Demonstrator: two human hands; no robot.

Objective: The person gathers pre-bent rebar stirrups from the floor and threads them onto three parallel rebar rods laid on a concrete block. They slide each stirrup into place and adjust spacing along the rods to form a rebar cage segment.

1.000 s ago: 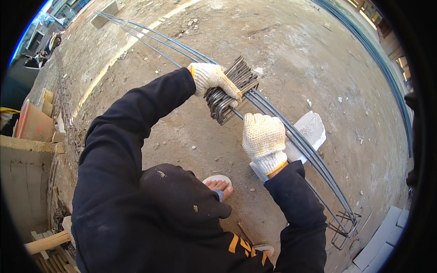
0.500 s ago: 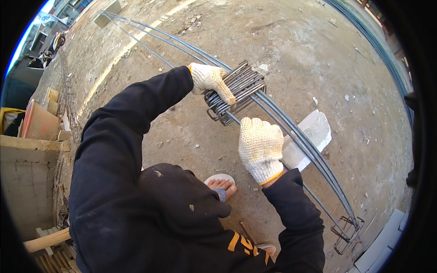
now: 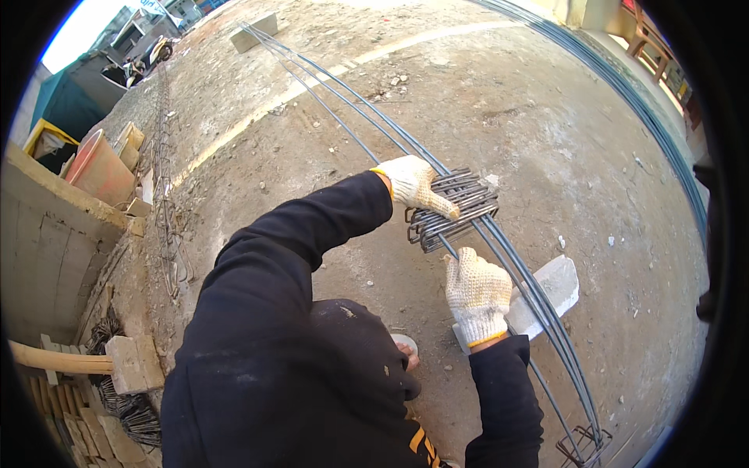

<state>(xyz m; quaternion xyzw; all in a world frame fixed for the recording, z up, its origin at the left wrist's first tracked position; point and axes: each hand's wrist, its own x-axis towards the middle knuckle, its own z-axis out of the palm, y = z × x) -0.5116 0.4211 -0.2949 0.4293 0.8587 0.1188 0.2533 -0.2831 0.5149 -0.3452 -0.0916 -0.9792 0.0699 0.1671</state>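
Observation:
Long steel rebar rods (image 3: 524, 267) run diagonally from the far left to the near right. A bundle of rectangular rebar stirrups (image 3: 468, 196) is packed together around them near the middle. My left hand (image 3: 417, 186), in a cream knit glove, is closed on the left side of the bundle, its thumb lying across the top. Just below the bundle, my right hand (image 3: 477, 292), gloved alike, is clenched in a fist around the nearest rod. The fingertips under the rod are hidden. A few more stirrups (image 3: 583, 446) hang at the rods' near end.
A whitish block (image 3: 555, 288) lies beneath the rods, and a concrete block (image 3: 256, 33) sits under their far end. More long rods (image 3: 624, 70) lie along the right. On the left are a low wall (image 3: 58, 242), an orange tub (image 3: 101, 171) and a wooden-handled mallet (image 3: 134, 364).
The view has shifted, so more of the left side and the mallet show. Both hands keep their grip, with the stirrups and rods in nearly the same places relative to them.

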